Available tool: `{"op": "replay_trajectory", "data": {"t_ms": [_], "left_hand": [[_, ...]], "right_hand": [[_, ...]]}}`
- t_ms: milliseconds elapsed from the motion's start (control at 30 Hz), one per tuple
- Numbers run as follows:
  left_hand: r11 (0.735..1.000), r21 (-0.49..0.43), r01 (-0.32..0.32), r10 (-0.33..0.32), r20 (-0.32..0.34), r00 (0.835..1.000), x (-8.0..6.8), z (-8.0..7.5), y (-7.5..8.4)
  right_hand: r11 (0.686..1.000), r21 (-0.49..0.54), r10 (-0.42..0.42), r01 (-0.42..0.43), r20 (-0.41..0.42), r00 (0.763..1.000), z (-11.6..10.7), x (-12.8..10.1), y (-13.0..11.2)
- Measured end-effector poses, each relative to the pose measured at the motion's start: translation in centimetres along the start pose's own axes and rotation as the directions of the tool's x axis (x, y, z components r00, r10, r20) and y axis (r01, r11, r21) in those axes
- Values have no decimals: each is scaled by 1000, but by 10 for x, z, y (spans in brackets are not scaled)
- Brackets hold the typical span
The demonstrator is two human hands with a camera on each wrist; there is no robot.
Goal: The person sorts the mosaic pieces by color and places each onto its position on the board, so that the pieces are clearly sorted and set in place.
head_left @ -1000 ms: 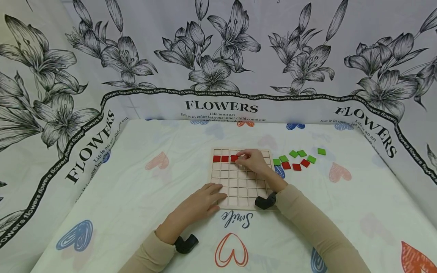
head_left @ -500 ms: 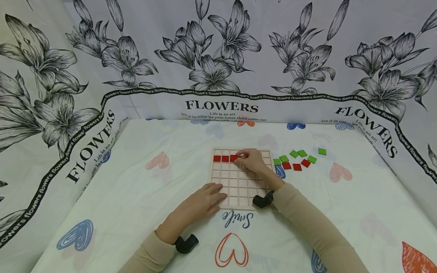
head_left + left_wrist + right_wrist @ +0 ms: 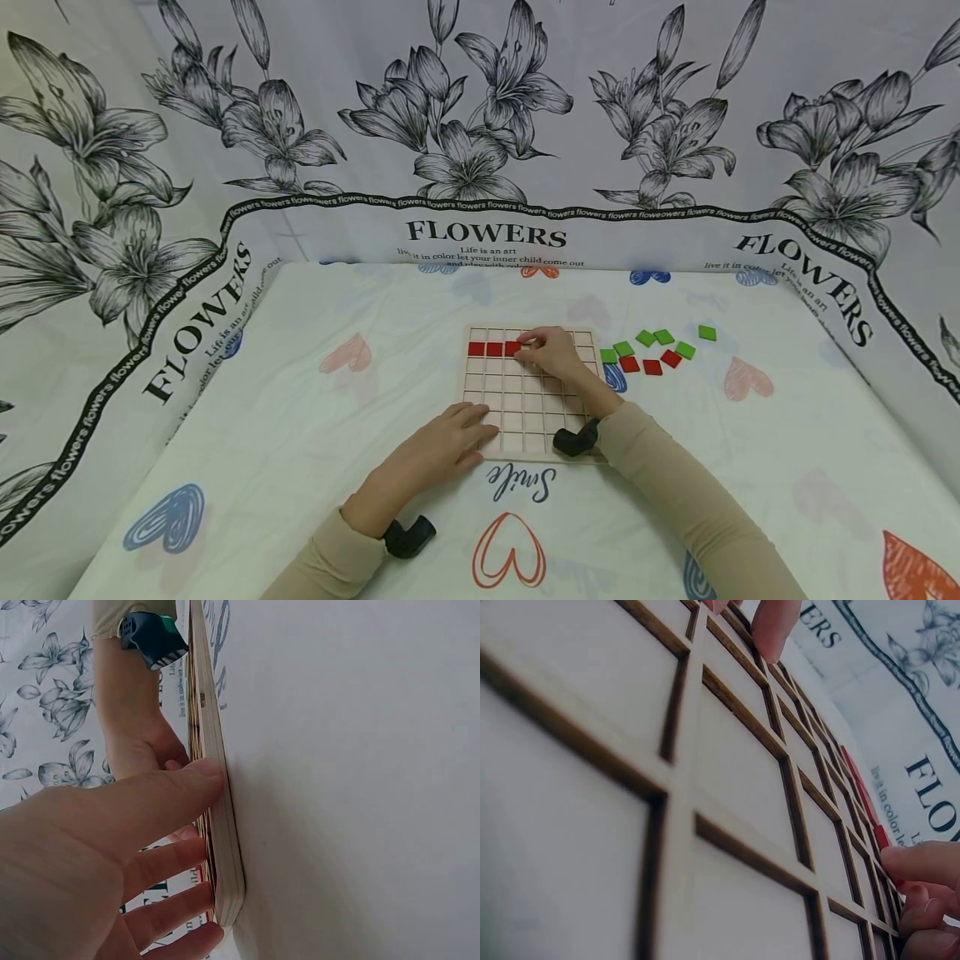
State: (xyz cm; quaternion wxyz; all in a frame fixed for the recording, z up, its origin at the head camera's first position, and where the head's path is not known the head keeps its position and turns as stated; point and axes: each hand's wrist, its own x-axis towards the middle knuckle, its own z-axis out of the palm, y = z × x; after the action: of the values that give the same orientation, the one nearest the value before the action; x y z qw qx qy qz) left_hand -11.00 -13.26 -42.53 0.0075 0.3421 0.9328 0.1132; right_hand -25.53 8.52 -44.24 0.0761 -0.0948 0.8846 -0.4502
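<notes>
A square wooden grid board [image 3: 512, 402] lies on the table in the head view. Two red tiles, a first [image 3: 476, 349] and a second [image 3: 494, 349], fill neighbouring cells near its far left. A third red tile [image 3: 512, 347] sits beside them in the same row, and my right hand [image 3: 555, 353] pinches its right side with thumb and finger. My left hand [image 3: 444, 442] rests at the board's near left corner with fingers spread. In the left wrist view, the left thumb [image 3: 196, 780] touches the board's side edge [image 3: 225, 847], with the other fingers over its face.
Several loose green tiles [image 3: 663, 337] and red tiles [image 3: 652, 367] lie right of the board; one green tile [image 3: 608, 356] is close to its right edge. A white cloth [image 3: 360, 450] printed with hearts covers the table. A flower-printed curtain [image 3: 315, 233] hangs behind.
The third red tile has shifted slightly left and straightened in line with the other two. My right wrist has moved a little left; my left hand stays put.
</notes>
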Motion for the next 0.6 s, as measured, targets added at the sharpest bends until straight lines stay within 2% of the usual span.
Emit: {"op": "replay_trajectory", "data": {"t_ms": [600], "left_hand": [[1000,11,-24,24,-18,1000,0,1,-1]], "right_hand": [[999,15,40,-40,11,999,-1,-1,0]]}}
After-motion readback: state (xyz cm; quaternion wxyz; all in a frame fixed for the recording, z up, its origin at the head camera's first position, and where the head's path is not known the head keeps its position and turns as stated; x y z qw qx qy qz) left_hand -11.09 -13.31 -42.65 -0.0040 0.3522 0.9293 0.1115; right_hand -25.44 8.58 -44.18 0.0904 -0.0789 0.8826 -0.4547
